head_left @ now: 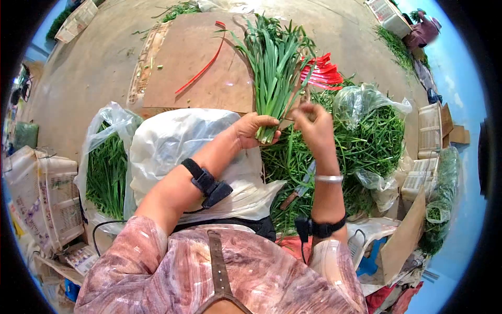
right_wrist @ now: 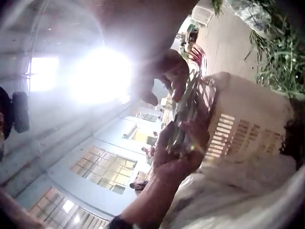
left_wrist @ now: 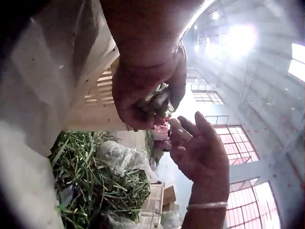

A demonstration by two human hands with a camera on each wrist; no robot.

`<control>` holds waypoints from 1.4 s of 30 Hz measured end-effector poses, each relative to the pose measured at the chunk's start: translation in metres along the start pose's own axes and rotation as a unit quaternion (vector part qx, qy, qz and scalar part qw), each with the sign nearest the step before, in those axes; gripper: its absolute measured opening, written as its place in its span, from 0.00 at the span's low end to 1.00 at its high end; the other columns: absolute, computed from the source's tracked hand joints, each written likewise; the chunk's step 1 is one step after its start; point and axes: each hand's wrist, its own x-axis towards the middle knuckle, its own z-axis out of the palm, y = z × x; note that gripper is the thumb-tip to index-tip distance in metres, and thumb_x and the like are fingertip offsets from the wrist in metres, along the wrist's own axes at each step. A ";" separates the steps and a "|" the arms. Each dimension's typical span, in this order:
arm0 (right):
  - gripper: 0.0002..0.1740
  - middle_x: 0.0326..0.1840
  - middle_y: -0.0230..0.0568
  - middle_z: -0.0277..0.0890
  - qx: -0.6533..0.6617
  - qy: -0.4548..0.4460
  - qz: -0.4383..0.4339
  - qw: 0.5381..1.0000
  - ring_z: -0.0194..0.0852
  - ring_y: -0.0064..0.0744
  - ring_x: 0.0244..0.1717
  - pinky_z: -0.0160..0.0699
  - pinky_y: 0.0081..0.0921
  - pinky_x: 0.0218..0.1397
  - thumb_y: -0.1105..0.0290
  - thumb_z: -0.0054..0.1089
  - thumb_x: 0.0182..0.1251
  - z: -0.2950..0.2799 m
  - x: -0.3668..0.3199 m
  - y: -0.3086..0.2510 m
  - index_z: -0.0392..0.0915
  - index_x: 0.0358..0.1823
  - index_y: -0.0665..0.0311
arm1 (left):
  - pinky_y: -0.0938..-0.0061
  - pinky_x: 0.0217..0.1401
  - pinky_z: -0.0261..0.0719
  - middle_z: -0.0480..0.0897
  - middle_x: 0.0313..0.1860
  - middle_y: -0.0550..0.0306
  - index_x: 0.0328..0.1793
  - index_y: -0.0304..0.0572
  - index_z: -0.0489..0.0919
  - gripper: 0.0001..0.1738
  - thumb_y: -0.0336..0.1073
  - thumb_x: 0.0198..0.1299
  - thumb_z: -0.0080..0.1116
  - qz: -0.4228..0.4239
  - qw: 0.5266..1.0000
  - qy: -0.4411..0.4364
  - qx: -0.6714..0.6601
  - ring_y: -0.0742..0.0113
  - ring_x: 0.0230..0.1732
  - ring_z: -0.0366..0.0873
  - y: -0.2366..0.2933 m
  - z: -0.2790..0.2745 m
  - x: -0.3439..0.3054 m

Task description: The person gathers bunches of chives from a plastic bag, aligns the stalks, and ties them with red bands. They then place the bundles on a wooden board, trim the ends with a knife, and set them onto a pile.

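Observation:
A bunch of long, flat-leaved green stalks, like garlic chives (head_left: 272,68), points away from me with its pale cut ends nearest. My left hand (head_left: 253,130) grips it around the lower stems, thumb across the top. Just right of those stems is my right hand (head_left: 315,125), its fingers loosely bent and slightly blurred. In the left wrist view the right hand (left_wrist: 202,152) has its fingers spread beside the gripped stem ends. The right wrist view shows a gap between its thumb and fingers, with the left hand (right_wrist: 178,152) around the stems below.
A brown board (head_left: 209,68) ahead bears one red strip (head_left: 204,70); a pile of red strips (head_left: 322,73) lies right of the bunch. Loose greens (head_left: 366,138) heap on the right, near a knife (head_left: 298,191). White plastic (head_left: 183,141) covers something before me, beside bagged greens (head_left: 107,172).

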 end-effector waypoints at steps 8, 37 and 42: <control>0.14 0.18 0.38 0.75 -0.237 -0.059 0.018 0.970 0.71 0.24 0.18 0.69 0.24 0.22 0.68 0.68 0.48 0.034 -0.038 0.009 0.72 0.22 0.71 | 0.66 0.39 0.80 0.81 0.38 0.57 0.45 0.42 0.76 0.14 0.32 0.53 0.63 0.024 0.998 0.035 0.044 0.65 0.38 0.80 -0.009 0.015 0.000; 0.40 0.48 0.55 0.75 0.139 -0.271 -0.276 0.912 0.78 0.41 0.43 0.77 0.32 0.43 0.52 0.72 0.46 -0.061 -0.092 -0.103 0.70 0.54 0.75 | 0.78 0.21 0.71 0.75 0.27 0.54 0.40 0.37 0.70 0.10 0.31 0.55 0.58 -0.215 0.973 -0.062 0.045 0.73 0.20 0.71 -0.022 0.094 -0.138; 0.58 0.66 0.60 0.56 -0.091 -0.398 -0.366 0.836 0.50 0.55 0.70 0.51 0.41 0.70 0.43 0.69 0.42 0.041 -0.093 -0.081 0.50 0.68 0.69 | 0.82 0.22 0.64 0.73 0.30 0.56 0.43 0.35 0.69 0.13 0.35 0.58 0.56 -0.260 0.958 0.093 -0.082 0.77 0.23 0.67 -0.025 0.033 -0.207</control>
